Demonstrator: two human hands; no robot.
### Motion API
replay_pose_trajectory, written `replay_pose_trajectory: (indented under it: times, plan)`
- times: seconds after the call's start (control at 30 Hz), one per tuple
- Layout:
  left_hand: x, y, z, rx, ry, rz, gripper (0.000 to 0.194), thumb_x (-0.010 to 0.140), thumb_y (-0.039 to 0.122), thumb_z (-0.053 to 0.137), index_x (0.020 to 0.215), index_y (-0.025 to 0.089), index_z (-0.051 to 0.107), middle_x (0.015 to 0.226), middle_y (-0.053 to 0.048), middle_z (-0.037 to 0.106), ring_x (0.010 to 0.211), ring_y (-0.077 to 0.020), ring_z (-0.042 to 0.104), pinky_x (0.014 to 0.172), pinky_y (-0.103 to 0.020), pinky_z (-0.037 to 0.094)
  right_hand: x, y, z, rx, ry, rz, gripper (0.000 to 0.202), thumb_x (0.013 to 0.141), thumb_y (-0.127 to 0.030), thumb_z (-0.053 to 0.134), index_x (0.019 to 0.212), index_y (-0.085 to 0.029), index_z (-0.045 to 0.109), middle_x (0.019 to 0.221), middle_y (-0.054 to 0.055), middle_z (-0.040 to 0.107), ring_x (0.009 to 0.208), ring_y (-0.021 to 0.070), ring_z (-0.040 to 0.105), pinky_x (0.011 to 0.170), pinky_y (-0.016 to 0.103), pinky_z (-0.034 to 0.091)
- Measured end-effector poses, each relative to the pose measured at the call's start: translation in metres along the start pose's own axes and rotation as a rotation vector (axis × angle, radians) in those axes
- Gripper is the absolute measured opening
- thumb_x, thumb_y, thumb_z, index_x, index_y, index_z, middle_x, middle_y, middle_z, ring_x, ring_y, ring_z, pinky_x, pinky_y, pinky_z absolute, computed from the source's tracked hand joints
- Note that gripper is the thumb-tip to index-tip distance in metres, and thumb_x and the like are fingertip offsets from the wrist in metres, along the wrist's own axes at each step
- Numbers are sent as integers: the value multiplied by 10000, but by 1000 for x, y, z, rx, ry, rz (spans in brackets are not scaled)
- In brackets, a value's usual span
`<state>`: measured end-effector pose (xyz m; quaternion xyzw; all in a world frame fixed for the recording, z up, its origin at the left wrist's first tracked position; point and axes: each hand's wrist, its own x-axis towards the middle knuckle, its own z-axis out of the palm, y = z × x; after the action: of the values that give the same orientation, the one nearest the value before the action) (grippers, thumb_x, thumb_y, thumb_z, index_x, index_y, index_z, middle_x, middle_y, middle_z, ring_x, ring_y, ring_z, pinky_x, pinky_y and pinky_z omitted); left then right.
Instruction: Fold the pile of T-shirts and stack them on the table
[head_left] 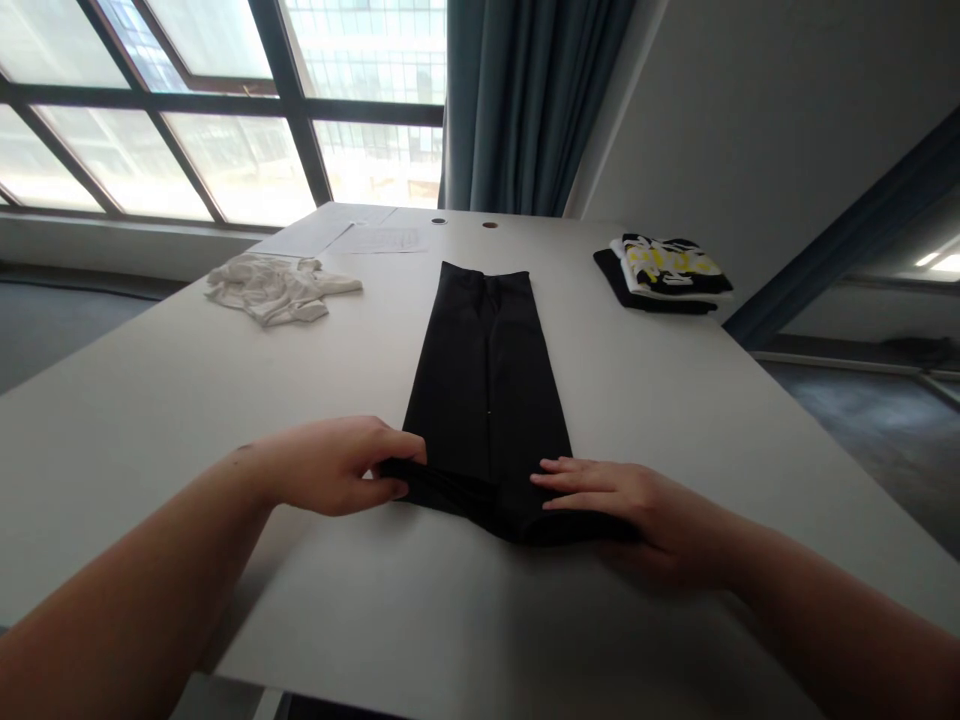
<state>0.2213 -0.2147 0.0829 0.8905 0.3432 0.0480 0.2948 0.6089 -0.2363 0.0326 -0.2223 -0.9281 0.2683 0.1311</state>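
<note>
A long black garment (491, 370) lies lengthwise down the middle of the white table, with its near end slightly raised. My left hand (349, 465) pinches the near left corner of the black cloth between thumb and fingers. At the near right corner, my right hand (630, 505) has its fingers over the top of the cloth, with the thumb below and the edge between them. The underside of the cloth near my right hand is dark and hard to make out.
On the white table (300, 610), a crumpled white garment (274, 290) lies at the back left, near paper sheets (375, 240). Folded clothes (664, 275) are stacked at the back right. A blue curtain (525, 110) hangs beyond the far edge.
</note>
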Motion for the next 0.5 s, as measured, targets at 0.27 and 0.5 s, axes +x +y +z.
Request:
replay_pose_trajectory:
  times: [0.27, 0.5]
  plan:
    - [-3, 9, 1, -670, -300, -2, 244, 922, 446, 719, 909, 212, 650, 671, -42, 697, 549, -191, 666, 512, -277, 535, 0, -30, -14, 445, -26, 105, 599, 1088, -631, 394, 809, -207, 713, 707, 54, 688, 636, 177, 660, 646, 277, 567]
    - [12, -4, 11, -455, 143, -201, 336, 948, 542, 630, 948, 206, 609, 688, 24, 581, 600, -145, 561, 542, -258, 458, 9, -2, 13, 337, 486, 534, 345, 989, -507, 625, 911, -188, 732, 785, 37, 719, 725, 216, 674, 662, 318, 566]
